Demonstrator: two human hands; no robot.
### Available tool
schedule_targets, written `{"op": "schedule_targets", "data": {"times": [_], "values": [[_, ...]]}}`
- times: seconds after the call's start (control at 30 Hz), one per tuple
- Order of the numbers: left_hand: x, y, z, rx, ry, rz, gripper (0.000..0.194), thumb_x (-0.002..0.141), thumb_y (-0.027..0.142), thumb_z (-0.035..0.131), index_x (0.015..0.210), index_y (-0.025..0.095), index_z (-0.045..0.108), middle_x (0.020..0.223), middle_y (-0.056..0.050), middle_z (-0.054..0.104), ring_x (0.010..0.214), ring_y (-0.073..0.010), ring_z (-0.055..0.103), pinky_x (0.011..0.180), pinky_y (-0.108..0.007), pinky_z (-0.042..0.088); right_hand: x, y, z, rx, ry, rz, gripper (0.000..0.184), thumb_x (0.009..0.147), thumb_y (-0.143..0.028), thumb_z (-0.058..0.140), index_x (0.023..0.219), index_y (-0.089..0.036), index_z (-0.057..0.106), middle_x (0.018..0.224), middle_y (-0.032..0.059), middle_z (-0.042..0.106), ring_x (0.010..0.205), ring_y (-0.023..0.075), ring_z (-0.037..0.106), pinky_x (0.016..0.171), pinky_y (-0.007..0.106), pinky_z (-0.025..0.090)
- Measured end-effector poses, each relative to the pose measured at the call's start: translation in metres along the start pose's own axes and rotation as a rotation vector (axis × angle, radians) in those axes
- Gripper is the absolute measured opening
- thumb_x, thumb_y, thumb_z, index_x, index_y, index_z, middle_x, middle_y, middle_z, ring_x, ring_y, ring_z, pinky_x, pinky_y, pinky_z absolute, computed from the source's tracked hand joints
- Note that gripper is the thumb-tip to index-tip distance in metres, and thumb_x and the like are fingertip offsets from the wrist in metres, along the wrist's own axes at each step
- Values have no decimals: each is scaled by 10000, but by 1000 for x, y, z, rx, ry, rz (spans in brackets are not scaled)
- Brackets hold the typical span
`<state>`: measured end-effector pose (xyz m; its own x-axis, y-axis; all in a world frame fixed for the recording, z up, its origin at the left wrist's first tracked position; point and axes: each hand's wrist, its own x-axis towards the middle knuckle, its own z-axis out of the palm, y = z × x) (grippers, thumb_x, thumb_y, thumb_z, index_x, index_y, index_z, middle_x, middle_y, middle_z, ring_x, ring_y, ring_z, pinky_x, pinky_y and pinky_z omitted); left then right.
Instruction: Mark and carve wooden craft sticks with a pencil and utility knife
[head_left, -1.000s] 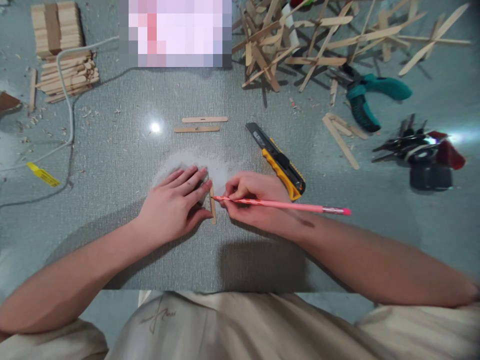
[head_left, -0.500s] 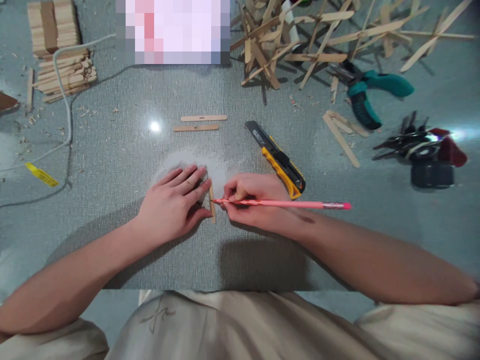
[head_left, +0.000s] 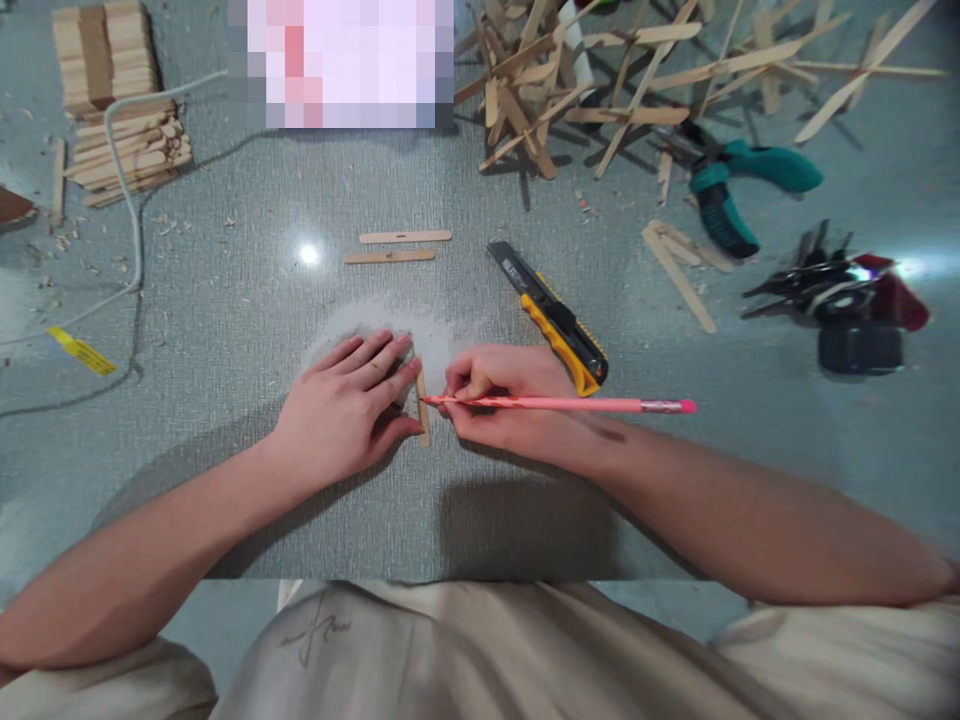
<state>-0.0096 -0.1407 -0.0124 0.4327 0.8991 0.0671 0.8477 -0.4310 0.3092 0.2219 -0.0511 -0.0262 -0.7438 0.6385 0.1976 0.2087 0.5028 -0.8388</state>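
My left hand (head_left: 349,400) lies flat on the table, fingers stretched out. Its index fingertip and thumb touch the left edge of a wooden craft stick (head_left: 424,420) that points away from me. Something pale shows under those fingers, mostly covered; I cannot make out what it is. My right hand (head_left: 495,395) is closed around a pink pencil (head_left: 585,405), whose tip meets the stick near its middle. Beyond the hands, two more craft sticks lie side by side, a lighter one (head_left: 427,237) and a browner one (head_left: 367,259), each with a dark mark at its middle.
A yellow and black utility knife (head_left: 559,325) lies just past my right hand. Farther right are teal-handled pliers (head_left: 780,168) and a cluster of dark tools (head_left: 832,290). Assembled sticks (head_left: 540,90) crowd the back right. Bundled sticks (head_left: 127,60) and a grey cable (head_left: 135,225) occupy the left.
The whole view has shifted very slightly. Both hands, the pencil and the stick stay in nearly the same places relative to one another.
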Motion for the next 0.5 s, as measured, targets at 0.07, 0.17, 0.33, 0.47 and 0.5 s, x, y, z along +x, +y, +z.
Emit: {"op": "schedule_targets", "data": {"times": [0.07,0.17,0.33,0.47,0.5], "values": [[0,0,1,-5,3,-2,566,1040,519,580,1420,106,656,1526,-200,587,1417,-382,586,1180,-578,510,0,0,0,0,4,16,303,833,-136,701,703,-270,462,772,-35,707,604,135,599,549,320,463],[0,0,1,-30,-6,-17,562,1029,525,603,1432,135,651,1542,-184,576,1434,-374,571,1200,-574,490,1,0,0,3,15,32,298,862,-187,694,694,-266,461,774,-30,709,609,132,600,554,310,456],[0,0,0,-12,3,-3,559,1038,525,584,1418,123,660,1535,-191,581,1422,-377,582,1186,-573,504,0,-1,1,-13,38,23,304,864,-170,701,700,-257,460,772,-30,699,616,121,582,563,293,434],[0,0,0,-4,-5,-7,562,1035,519,592,1422,118,656,1533,-194,582,1428,-379,576,1189,-578,499,0,0,1,-8,42,23,303,854,-152,706,703,-257,464,764,-39,689,606,121,581,559,293,427],[0,0,0,-12,-11,-14,556,1033,517,595,1425,128,655,1538,-190,579,1436,-375,570,1194,-578,494,0,0,2,-11,40,23,300,851,-154,705,703,-259,466,760,-39,689,603,124,583,558,297,428]]}}
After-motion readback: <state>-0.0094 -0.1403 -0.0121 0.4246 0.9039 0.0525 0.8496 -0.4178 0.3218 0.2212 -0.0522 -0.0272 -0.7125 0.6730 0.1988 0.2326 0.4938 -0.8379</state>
